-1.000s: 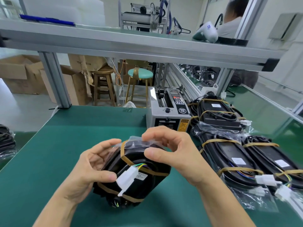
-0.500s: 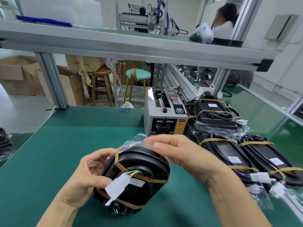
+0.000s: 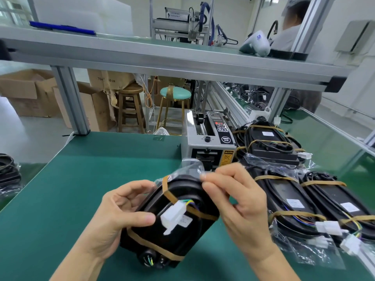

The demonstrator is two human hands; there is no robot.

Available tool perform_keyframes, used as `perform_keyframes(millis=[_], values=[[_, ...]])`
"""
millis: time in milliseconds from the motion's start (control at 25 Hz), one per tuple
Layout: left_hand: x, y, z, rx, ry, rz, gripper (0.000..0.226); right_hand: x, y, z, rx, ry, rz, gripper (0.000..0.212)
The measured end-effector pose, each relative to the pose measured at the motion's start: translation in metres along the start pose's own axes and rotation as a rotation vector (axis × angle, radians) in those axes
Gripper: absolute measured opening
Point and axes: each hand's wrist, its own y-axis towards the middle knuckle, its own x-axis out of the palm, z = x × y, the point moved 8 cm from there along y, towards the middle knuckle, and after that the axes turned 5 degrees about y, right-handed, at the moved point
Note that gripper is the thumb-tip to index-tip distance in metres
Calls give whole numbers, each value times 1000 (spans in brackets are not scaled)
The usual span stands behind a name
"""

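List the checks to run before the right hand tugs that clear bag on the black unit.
1. Left hand grips the black unit: ok.
2. Right hand pinches the clear bag at the unit's top end: ok.
3. Rubber bands sit around the unit: ok.
4. Bag free of the top band: cannot tell.
5. White connector lies outside the bag: ok.
6. Bare green mat nearby for setting down: ok.

A black oval plastic housing (image 3: 150, 238), strapped with brown tape bands (image 3: 203, 214), tilts above the green mat (image 3: 81, 189), a white plastic connector (image 3: 172, 217) on its face, a crumpled clear plastic bag (image 3: 189, 169) at its far end.
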Motion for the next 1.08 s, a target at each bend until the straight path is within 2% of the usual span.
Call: perform_keyframes(millis=[80,160,240,320,440,520,560,640,760,920,1000,1080], values=[[-3,-1,-2,-1,-28,76,59,-8,-16,25,230,187,58,28],[-3,1,-3,-10,-69,106,54,1,-43,59,610,417,97,69],[5,2,-5,-40,-103,73,57,38,-66,68,842,752,-87,94],[14,3,-6,-69,-114,33,58,63,-74,63,834,916,-184,91],[20,0,-9,-143,77,-106,70,63,-69,70,833,926,36,63],[16,-8,-16,-231,279,-220,72,63,-59,74,832,914,134,57],[9,-11,-17,-261,324,-221,67,65,-52,75,831,896,141,58],[-8,-14,-16,-243,327,-133,59,76,-40,73,818,855,118,59],[-33,-20,-21,-209,244,16,64,99,-29,78,829,801,126,56],[-46,-7,-38,-256,-191,180,54,140,-18,94,947,767,200,50],[-62,11,-40,-239,-355,342,41,160,-10,99,989,661,88,58],[-89,30,-39,-226,-393,507,27,173,-7,103,1016,507,-112,68]])
